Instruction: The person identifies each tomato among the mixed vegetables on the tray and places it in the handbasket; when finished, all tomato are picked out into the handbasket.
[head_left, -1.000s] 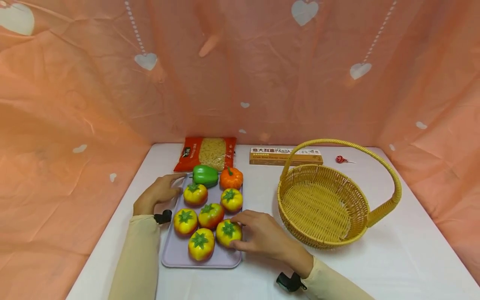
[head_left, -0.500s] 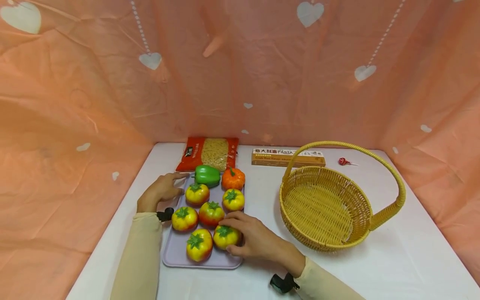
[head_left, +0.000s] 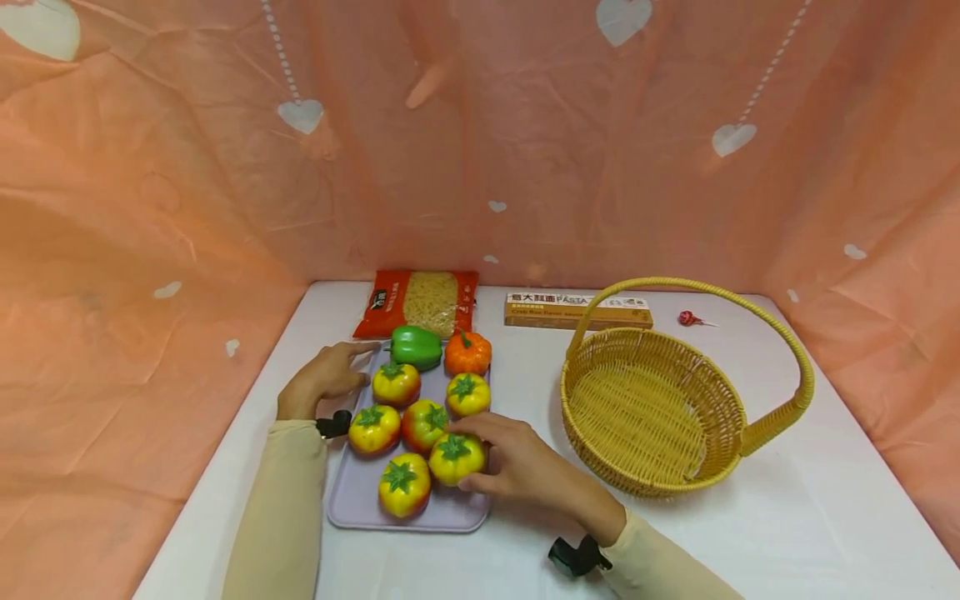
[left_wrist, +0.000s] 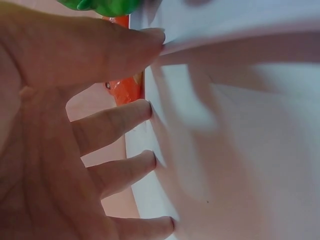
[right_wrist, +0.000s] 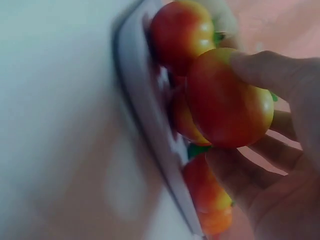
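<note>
My right hand point(head_left: 528, 467) grips a yellow-red tomato point(head_left: 467, 467) with a green star-shaped leaf top. In the right wrist view thumb and fingers lie around this tomato point(right_wrist: 227, 102), which overlaps the others behind it. A lilac tray point(head_left: 356, 504) bears several more such tomatoes point(head_left: 403, 492), a green bell pepper point(head_left: 417, 350) and a small orange pumpkin point(head_left: 468, 358). At the tray's left edge rests my left hand point(head_left: 322, 382), its fingers spread. The left wrist view shows its thumb point(left_wrist: 120, 52) at the tray rim and the other fingertips down on the white table.
Right of the tray stands a yellow wicker basket point(head_left: 637, 417) with a tall arched handle. Behind the tray lies a red bag of pasta point(head_left: 431, 304). A pasta box point(head_left: 543, 312) and a red lollipop point(head_left: 687, 318) lie along the back, before an orange curtain.
My right hand's fingers have closed around the tomato, which has shifted slightly to the left and back. The left hand stays at the tray edge. The head view has shifted a little.
</note>
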